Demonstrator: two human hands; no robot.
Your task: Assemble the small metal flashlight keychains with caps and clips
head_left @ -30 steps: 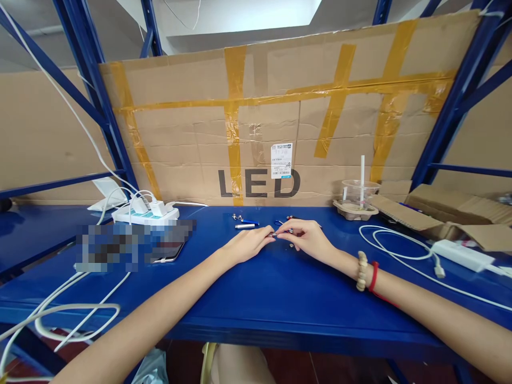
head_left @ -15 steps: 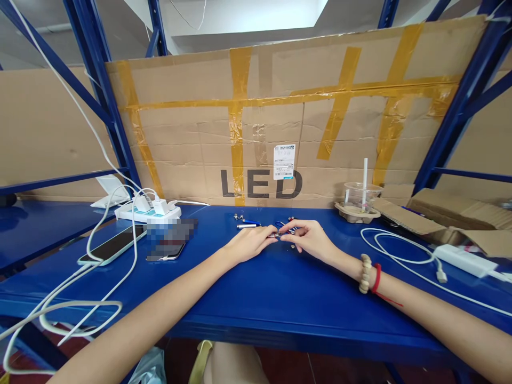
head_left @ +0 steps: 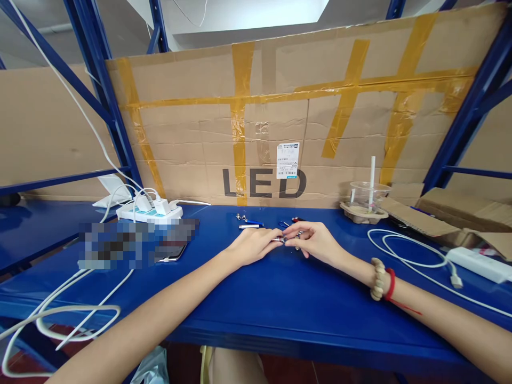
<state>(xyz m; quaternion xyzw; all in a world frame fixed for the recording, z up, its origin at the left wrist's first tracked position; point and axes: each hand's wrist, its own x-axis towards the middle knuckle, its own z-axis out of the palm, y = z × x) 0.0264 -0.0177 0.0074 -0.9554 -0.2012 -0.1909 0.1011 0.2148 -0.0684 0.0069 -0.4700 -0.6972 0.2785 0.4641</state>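
Note:
Near the middle of the blue shelf, my left hand (head_left: pixel 256 246) is closed around a small, shiny, silver-and-red cylinder (head_left: pixel 279 239), most of it hidden by the fingers. My right hand (head_left: pixel 314 239) meets its right end, thumb and fingers pinched on small metal parts there too tiny to identify. Just behind the left hand lie a slim blue cylinder (head_left: pixel 254 222), a silver one (head_left: pixel 248 226) and small metal clasps (head_left: pixel 240 217). A blue cord (head_left: pixel 285 224) and a dark red piece (head_left: pixel 296 219) show behind the right fingertips.
A white power strip (head_left: pixel 150 214) with plugs and cables sits back left, beside a dark phone (head_left: pixel 176 252). To the right are a clear cup (head_left: pixel 366 200) with a straw, an opened cardboard box (head_left: pixel 464 213), a white adapter (head_left: pixel 478 264) and a looped white cable (head_left: pixel 400 260).
The view has turned slightly, so things on the right appear farther right. My right fingers have drawn in closer over the end of the cylinder. My left hand keeps its hold.

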